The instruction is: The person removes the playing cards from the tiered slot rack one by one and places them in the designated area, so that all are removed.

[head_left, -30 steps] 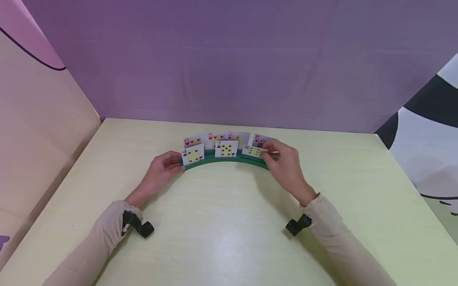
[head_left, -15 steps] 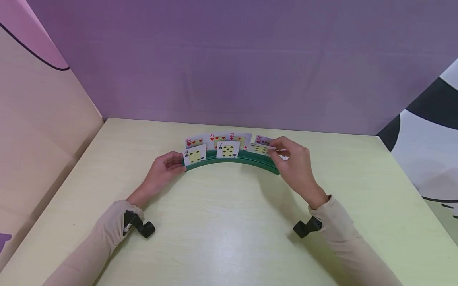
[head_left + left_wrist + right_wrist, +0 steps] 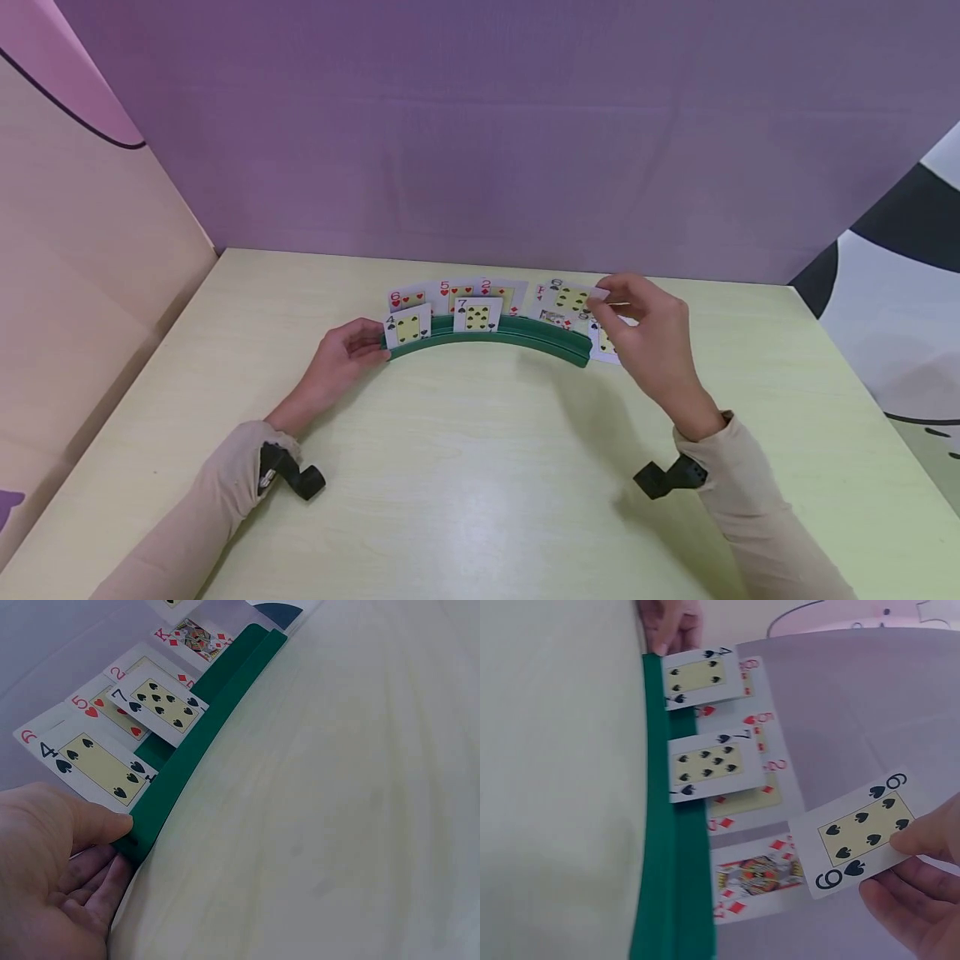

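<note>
Right hand (image 3: pixel 649 340) pinches six of spades (image 3: pixel 861 834) — left hand (image 3: pixel 339 358) grips green rack (image 3: pixel 528 333) by left end.

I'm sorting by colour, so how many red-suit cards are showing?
4, left to right along the back of the green holder: six of hearts, five of hearts, two of diamonds, king of diamonds. Others could be hidden.

Spade cards (image 3: pixel 716 766) read 4, 7, 6; hearts (image 3: pixel 457 294) 6, 5; diamonds (image 3: pixel 756 879) 2, K.

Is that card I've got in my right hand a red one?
No, the right hand pinches the six of spades, printed in black.
</note>
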### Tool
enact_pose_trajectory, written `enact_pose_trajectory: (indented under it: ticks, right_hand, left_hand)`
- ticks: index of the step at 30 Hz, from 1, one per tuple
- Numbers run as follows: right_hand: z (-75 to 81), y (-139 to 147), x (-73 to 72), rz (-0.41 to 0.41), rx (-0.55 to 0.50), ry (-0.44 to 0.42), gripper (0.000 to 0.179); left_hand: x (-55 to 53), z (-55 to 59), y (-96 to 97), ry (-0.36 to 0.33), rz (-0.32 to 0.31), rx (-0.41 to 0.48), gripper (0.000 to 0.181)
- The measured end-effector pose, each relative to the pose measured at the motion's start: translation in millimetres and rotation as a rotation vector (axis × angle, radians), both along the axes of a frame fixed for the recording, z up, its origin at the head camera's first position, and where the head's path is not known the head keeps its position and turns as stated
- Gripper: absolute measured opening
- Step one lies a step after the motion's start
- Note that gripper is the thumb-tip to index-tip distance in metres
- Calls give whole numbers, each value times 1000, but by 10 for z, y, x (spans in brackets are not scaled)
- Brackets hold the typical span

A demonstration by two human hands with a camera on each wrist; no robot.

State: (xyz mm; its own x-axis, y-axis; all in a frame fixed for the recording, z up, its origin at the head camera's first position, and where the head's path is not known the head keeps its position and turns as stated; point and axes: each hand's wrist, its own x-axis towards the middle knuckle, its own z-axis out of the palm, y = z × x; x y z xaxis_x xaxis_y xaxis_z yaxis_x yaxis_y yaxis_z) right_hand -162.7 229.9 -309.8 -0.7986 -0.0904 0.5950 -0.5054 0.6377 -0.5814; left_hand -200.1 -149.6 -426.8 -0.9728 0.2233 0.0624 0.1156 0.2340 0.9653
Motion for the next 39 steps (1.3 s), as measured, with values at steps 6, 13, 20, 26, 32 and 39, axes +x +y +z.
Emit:
enact_pose_trajectory:
  ticks: [6, 13, 20, 26, 32, 39]
  right_hand:
    - [108, 124, 10, -28, -75, -18, 16]
    - [189, 276, 6, -10, -173, -73, 14]
    - [184, 446, -29, -59, -163, -161, 21]
    - [98, 604, -92, -159, -219, -317, 32]
    - [-49, 776, -185, -191, -234, -339, 27]
    - [-129, 940, -253, -315, -222, -420, 36]
  left_hand:
    - [-3, 5, -1, -3, 0, 3, 38]
    - [6, 19, -9, -14, 7, 1, 38]
    - [14, 22, -28, -11, 14, -11, 39]
    - [10, 0, -29, -11, 10, 3, 39]
    - [6, -26, -19, 3, -11, 14, 38]
    - [-6, -3, -7, 7, -14, 10, 39]
